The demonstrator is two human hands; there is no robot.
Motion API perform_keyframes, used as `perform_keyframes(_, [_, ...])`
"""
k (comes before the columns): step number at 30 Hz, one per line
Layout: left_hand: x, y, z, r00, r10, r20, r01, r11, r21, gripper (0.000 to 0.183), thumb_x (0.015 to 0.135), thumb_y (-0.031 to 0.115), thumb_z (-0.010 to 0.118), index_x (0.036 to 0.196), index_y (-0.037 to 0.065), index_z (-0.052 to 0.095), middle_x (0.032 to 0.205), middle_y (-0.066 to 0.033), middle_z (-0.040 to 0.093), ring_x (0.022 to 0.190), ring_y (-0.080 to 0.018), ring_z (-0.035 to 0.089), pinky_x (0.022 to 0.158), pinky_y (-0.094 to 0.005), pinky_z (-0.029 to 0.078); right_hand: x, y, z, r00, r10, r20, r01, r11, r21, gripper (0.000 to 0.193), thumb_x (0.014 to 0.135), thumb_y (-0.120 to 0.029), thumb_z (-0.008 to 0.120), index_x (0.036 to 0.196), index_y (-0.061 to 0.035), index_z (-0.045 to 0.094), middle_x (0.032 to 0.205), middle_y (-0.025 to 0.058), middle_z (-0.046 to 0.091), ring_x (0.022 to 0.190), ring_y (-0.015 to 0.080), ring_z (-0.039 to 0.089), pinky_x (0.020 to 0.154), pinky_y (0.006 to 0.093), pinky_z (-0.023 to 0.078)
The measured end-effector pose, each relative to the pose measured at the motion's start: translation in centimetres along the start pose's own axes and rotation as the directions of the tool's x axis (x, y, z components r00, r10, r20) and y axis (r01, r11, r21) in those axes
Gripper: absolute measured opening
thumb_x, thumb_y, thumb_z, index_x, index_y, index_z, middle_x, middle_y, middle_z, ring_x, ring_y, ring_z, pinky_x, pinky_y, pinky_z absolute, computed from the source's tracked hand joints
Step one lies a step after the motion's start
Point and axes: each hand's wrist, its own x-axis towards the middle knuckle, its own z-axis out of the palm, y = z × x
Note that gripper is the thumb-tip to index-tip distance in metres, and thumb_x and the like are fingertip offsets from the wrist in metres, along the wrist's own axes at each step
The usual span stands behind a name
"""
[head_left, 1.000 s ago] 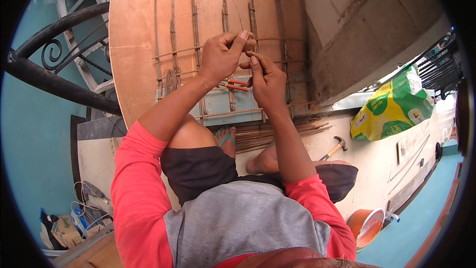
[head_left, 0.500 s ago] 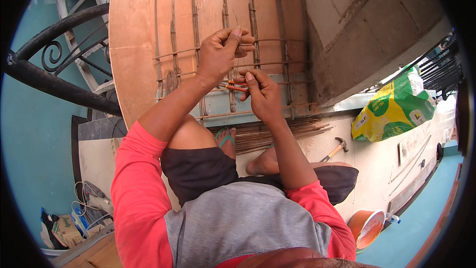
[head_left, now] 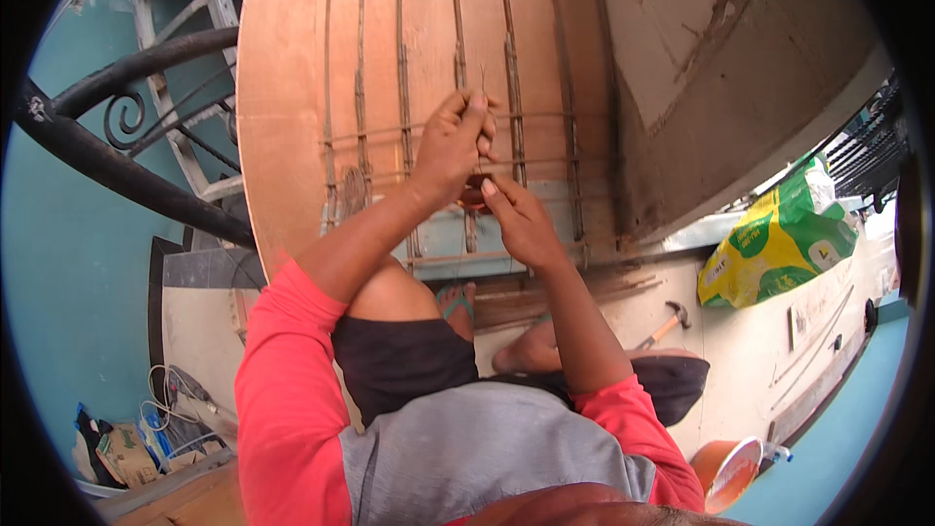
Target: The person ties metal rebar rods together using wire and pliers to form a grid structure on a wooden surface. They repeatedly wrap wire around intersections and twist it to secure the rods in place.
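Observation:
My left hand (head_left: pixel 456 144) is closed in a pinch on a thin wire (head_left: pixel 483 78), whose end sticks up above the fingertips. Just below and to its right, my right hand (head_left: pixel 521 219) is closed, thumb on top, around a red-orange-handled tool (head_left: pixel 472 199) that looks like pliers. Its jaws are mostly hidden now. Both hands are close together in front of a grid of steel rods (head_left: pixel 511 68) standing against a curved plywood sheet (head_left: pixel 282 117). A coil of wire (head_left: pixel 353 190) hangs on the grid, left of my left forearm.
On the floor near my feet lie loose rods (head_left: pixel 609 289) and a hammer (head_left: pixel 666 325). A concrete wall (head_left: pixel 721 107) rises on the right, with a green-yellow sack (head_left: pixel 774 239) beyond. An orange bucket (head_left: pixel 729 472) stands lower right; a black metal railing (head_left: pixel 117 175) and ladder (head_left: pixel 175 58) are left.
The view has shifted, so the surroundings sit lower and further right. My hands have drawn closer together, and less of the red-orange-handled tool shows.

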Motion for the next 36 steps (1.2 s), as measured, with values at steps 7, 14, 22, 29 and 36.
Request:
perform_keyframes(7, [1.4,1.0,-0.8,1.0,-0.005,0.031,0.011,0.983,-0.181,0.02,0.11,0.028,0.052,0.105,0.009,0.057,0.07,0.0044,0.046,0.057,-0.0044,0.041,0.051,-0.0216,0.04,4.1,-0.7,-1.0,0.959,0.169,0.226,-0.266,0.811,0.522,0.028,0.111,-0.032,0.047,0.116,-0.0067,0.06,0.085,0.0017,0.062,0.069,0.0142,0.058,0.064,0.0307,0.048])
perform_keyframes(14, [1.8,-0.1,-1.7,0.995,-0.002,-0.105,0.0,1.0,-0.02,0.022,0.11,0.027,0.053,0.096,0.011,0.058,0.064,0.0082,0.041,0.048,-0.0015,0.031,0.04,-0.0201,0.027,3.9,2.0,1.9,0.998,-0.035,-0.049,0.032,0.998,-0.05,0.027,0.11,-0.027,0.05,0.102,-0.0049,0.063,0.067,0.0011,0.055,0.057,0.014,0.05,0.055,0.0339,0.041])
perform_keyframes(22, [3.3,0.6,-6.7,0.912,0.209,-0.354,-0.223,0.975,0.001,0.02,0.108,0.022,0.055,0.091,0.011,0.057,0.06,0.0092,0.038,0.044,-0.0004,0.029,0.038,-0.0209,0.021,-1.3,2.5,3.8,0.997,0.075,0.011,-0.073,0.993,-0.094,0.036,0.11,-0.03,0.048,0.097,-0.0017,0.066,0.065,0.0018,0.052,0.06,0.0118,0.05,0.058,0.0328,0.042])
perform_keyframes(29, [3.6,1.5,-10.2,0.811,0.347,-0.471,-0.316,0.937,0.146,0.021,0.108,0.02,0.053,0.089,0.009,0.054,0.058,0.009,0.036,0.041,-0.0009,0.027,0.036,-0.0227,0.018,-5.3,2.5,2.4,0.85,0.357,0.387,-0.497,0.786,0.367,0.028,0.112,-0.029,0.045,0.104,-0.0076,0.061,0.064,-0.0093,0.038,0.055,0.0046,0.037,0.052,0.0238,0.038])
perform_keyframes(36, [3.0,3.3,-8.4,0.806,0.423,-0.414,-0.393,0.905,0.16,0.021,0.108,0.02,0.053,0.089,0.01,0.054,0.059,0.0093,0.037,0.043,0.0001,0.027,0.038,-0.0218,0.019,-6.3,2.9,1.4,0.823,0.295,0.485,-0.56,0.562,0.608,0.025,0.111,-0.026,0.049,0.113,-0.0049,0.063,0.065,-0.0099,0.041,0.056,0.0038,0.035,0.052,0.0205,0.031])
